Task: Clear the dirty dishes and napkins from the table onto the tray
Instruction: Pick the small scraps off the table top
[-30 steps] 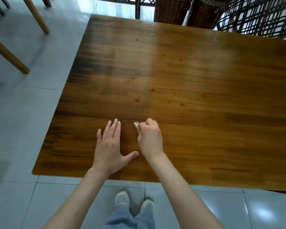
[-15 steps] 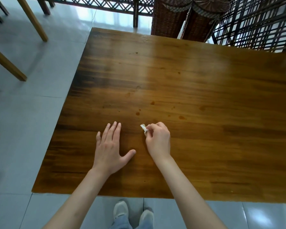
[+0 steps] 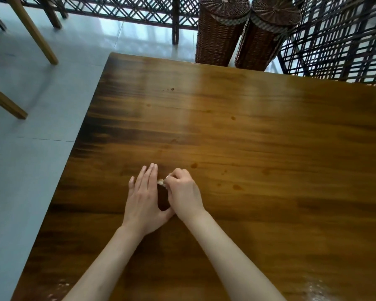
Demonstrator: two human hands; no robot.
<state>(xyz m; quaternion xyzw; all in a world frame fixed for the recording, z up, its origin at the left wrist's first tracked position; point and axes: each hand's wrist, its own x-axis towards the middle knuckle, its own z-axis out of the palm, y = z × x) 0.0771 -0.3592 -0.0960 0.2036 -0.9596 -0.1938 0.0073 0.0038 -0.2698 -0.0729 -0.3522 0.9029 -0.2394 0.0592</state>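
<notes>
My left hand [image 3: 142, 199] lies flat on the brown wooden table [image 3: 258, 161] with its fingers straight. Right beside it, my right hand [image 3: 183, 193] is curled and pinches a small white scrap of napkin [image 3: 161, 182] between thumb and fingers. The scrap sits just at the edge of my left hand's fingers. Most of the scrap is hidden by my right hand. No tray and no dishes are in view.
Several small dark stains [image 3: 237, 187] dot the tabletop right of my hands. Two tall wicker baskets [image 3: 220, 29] stand beyond the far edge, before a dark lattice screen [image 3: 339, 38]. Wooden chair legs [image 3: 34, 31] stand on the grey tiled floor at the left.
My right hand has moved left with the scrap until it is next to my left hand. The view has tilted up, showing more of the baskets and lattice.
</notes>
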